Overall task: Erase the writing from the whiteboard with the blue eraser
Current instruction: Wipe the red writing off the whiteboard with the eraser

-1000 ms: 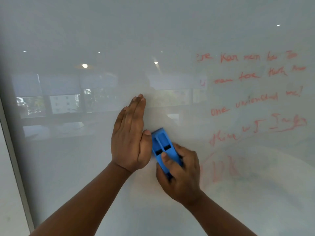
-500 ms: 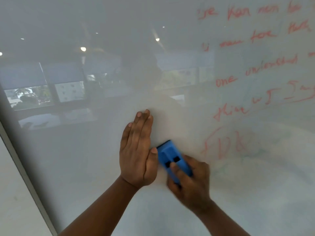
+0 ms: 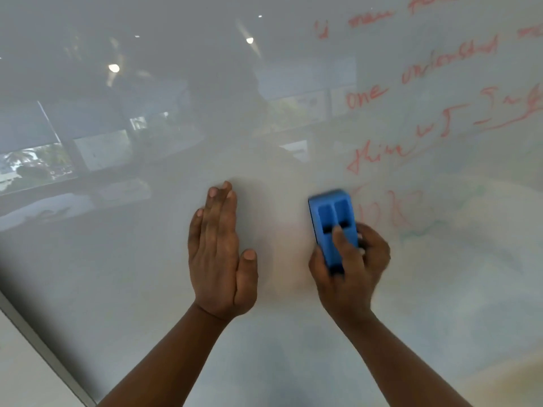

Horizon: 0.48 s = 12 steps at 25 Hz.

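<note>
A glossy whiteboard (image 3: 147,274) fills the view. Red handwriting (image 3: 379,154) runs in several lines across its upper right, with fainter red marks (image 3: 402,210) lower down. My right hand (image 3: 349,268) grips the blue eraser (image 3: 332,221) and presses it to the board just left of those faint marks. The eraser stands almost upright, its two recessed slots facing me. My left hand (image 3: 219,254) lies flat on the board, fingers together and pointing up, a hand's width left of the eraser.
A grey frame edge (image 3: 44,351) runs diagonally along the board's lower left, with pale wall (image 3: 20,377) beyond it. Smeared greenish and pinkish residue (image 3: 426,230) covers the lower right. The board's surface mirrors windows and ceiling lights.
My right hand has carried the eraser to the right, away from my left thumb and up to the faint red marks. The view has tilted down, so the writing sits higher.
</note>
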Each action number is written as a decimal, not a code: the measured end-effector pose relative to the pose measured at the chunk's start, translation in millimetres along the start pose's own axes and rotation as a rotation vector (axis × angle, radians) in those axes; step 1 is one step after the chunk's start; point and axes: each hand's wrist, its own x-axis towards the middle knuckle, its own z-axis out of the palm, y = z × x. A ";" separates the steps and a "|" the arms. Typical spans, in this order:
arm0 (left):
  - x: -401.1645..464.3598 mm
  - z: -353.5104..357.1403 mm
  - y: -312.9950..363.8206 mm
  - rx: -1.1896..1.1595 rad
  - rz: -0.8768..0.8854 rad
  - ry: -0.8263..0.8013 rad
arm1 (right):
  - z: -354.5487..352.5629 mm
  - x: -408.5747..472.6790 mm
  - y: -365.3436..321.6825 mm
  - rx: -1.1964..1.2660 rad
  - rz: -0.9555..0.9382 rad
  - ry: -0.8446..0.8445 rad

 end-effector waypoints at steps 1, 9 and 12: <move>-0.6 -0.2 -1.4 0.007 -0.001 0.001 | 11.0 8.5 -10.7 0.054 0.000 0.013; -16.9 -1.6 1.4 -0.001 0.022 -0.085 | -25.1 -29.7 32.9 -0.156 0.022 -0.203; -28.2 18.2 21.0 0.005 -0.006 -0.109 | -4.7 -8.6 30.2 -0.084 0.072 0.065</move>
